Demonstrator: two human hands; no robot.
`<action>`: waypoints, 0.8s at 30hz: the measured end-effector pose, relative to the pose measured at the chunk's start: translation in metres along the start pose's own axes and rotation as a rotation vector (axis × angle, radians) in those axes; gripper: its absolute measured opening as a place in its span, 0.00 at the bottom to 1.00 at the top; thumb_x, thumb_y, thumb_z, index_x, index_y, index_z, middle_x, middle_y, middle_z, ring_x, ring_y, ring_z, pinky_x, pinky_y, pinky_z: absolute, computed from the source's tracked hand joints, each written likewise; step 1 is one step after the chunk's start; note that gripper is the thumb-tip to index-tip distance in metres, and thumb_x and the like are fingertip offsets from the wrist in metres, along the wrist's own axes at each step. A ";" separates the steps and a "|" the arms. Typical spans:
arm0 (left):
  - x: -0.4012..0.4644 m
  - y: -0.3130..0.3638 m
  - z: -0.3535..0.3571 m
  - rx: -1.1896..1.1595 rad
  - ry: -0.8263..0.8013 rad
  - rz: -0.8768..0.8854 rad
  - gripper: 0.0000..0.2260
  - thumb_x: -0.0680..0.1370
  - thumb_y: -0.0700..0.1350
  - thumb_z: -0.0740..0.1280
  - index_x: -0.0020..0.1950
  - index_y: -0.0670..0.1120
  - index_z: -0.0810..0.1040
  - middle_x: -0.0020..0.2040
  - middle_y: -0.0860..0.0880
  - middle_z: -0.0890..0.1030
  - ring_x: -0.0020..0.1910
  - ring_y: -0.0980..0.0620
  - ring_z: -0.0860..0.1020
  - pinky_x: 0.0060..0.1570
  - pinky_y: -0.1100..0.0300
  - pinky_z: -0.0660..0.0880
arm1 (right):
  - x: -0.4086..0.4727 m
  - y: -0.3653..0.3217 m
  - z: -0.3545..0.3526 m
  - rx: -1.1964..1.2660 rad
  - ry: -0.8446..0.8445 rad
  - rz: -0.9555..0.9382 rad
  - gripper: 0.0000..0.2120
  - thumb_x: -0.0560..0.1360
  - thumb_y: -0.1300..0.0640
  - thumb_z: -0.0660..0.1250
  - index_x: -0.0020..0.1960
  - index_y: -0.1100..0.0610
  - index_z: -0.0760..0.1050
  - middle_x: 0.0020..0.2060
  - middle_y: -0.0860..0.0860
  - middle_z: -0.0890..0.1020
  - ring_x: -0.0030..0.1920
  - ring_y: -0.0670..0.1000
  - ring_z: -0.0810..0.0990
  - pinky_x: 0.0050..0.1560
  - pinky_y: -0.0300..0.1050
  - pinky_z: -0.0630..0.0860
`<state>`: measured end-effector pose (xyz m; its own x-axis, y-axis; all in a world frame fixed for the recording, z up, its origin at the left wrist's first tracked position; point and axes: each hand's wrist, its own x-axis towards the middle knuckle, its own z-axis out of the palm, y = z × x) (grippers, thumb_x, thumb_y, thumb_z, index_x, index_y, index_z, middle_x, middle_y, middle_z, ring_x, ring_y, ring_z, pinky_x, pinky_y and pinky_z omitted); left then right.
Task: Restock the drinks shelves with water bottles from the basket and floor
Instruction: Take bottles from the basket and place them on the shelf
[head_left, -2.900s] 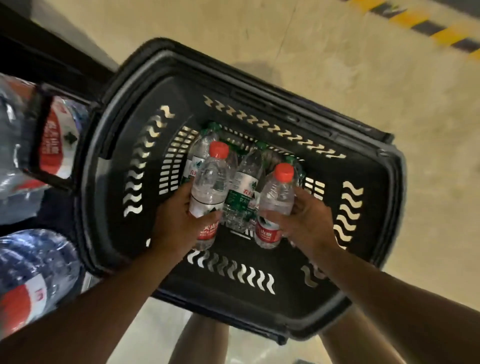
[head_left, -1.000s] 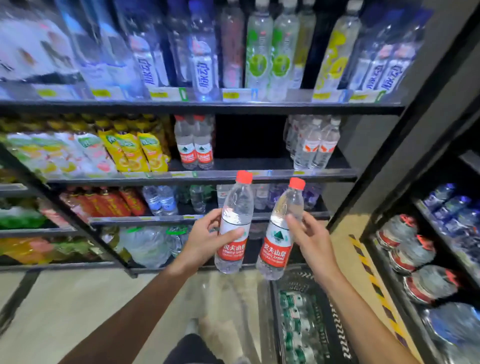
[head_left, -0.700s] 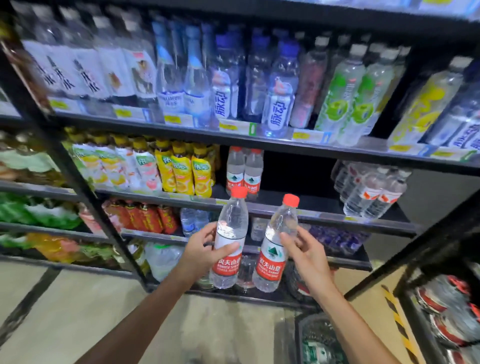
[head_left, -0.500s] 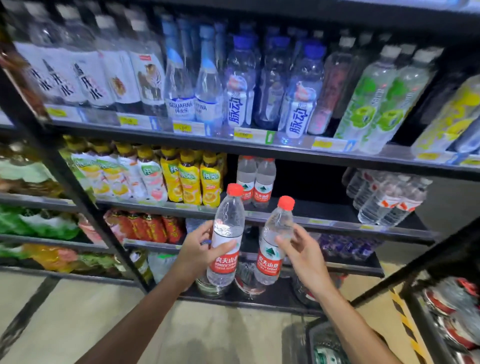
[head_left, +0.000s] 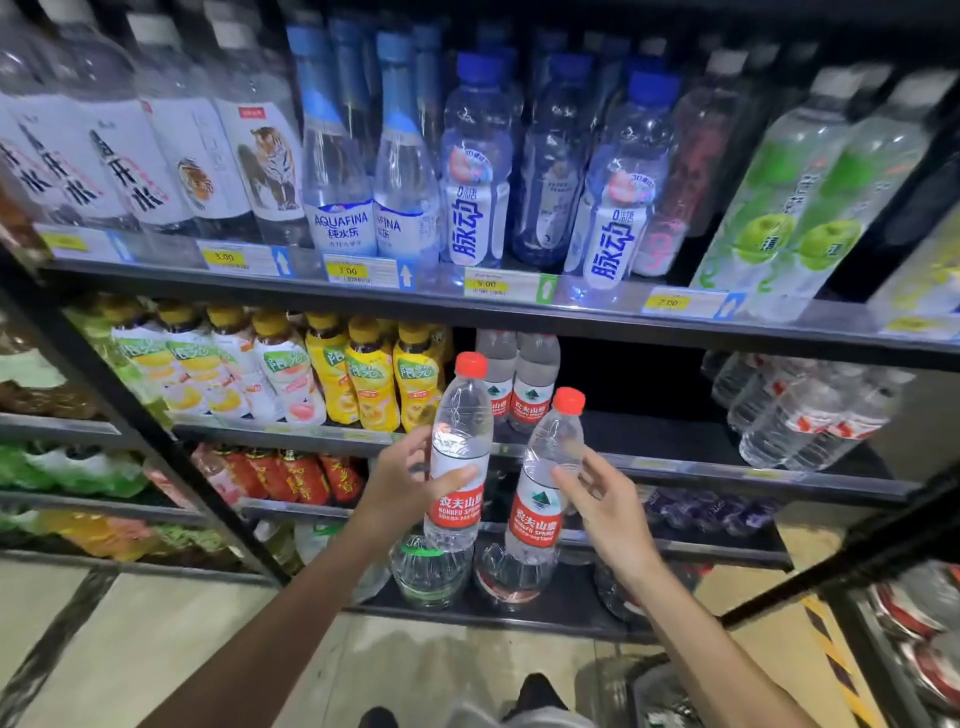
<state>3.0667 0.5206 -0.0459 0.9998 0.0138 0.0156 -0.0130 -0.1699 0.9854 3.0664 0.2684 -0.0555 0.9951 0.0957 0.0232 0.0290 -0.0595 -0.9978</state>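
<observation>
Your left hand (head_left: 402, 488) grips one bottle (head_left: 457, 452), your right hand (head_left: 605, 506) another (head_left: 545, 483), both raised before the shelf (head_left: 675, 441). Two matching bottles (head_left: 517, 384) stand there; the gap beside them is unfilled, and the basket (head_left: 654, 696) waits below.

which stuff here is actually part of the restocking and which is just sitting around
Part of the job:
- left hand gripping a red-capped water bottle
- right hand gripping a second red-capped bottle
- matching bottles on the shelf with the dark gap beside them

Just there:
- yellow drinks
- Aquafina bottles
- green apple bottles
- large jugs on the bottom shelf
</observation>
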 end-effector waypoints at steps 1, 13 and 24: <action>0.004 0.000 0.001 0.000 0.004 0.001 0.21 0.71 0.43 0.80 0.59 0.59 0.81 0.54 0.58 0.86 0.55 0.55 0.84 0.55 0.55 0.82 | 0.004 0.002 -0.003 0.000 -0.013 -0.009 0.18 0.77 0.51 0.70 0.66 0.49 0.79 0.60 0.45 0.85 0.61 0.47 0.83 0.56 0.40 0.81; 0.035 0.008 0.008 -0.030 0.004 0.034 0.22 0.72 0.40 0.79 0.59 0.57 0.78 0.54 0.61 0.86 0.54 0.59 0.83 0.57 0.54 0.81 | 0.054 0.006 -0.006 -0.094 0.038 -0.202 0.22 0.81 0.53 0.69 0.74 0.48 0.71 0.65 0.43 0.81 0.67 0.45 0.79 0.63 0.34 0.75; 0.043 -0.006 -0.001 0.015 -0.006 0.049 0.21 0.71 0.41 0.80 0.59 0.57 0.80 0.55 0.59 0.86 0.56 0.58 0.83 0.53 0.58 0.83 | 0.097 0.027 -0.001 -0.192 0.091 -0.255 0.26 0.79 0.41 0.68 0.75 0.42 0.67 0.65 0.40 0.80 0.66 0.43 0.79 0.63 0.34 0.75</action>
<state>3.1099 0.5227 -0.0508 0.9980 -0.0013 0.0627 -0.0618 -0.1851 0.9808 3.1634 0.2755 -0.0806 0.9575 0.0427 0.2851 0.2871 -0.2317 -0.9294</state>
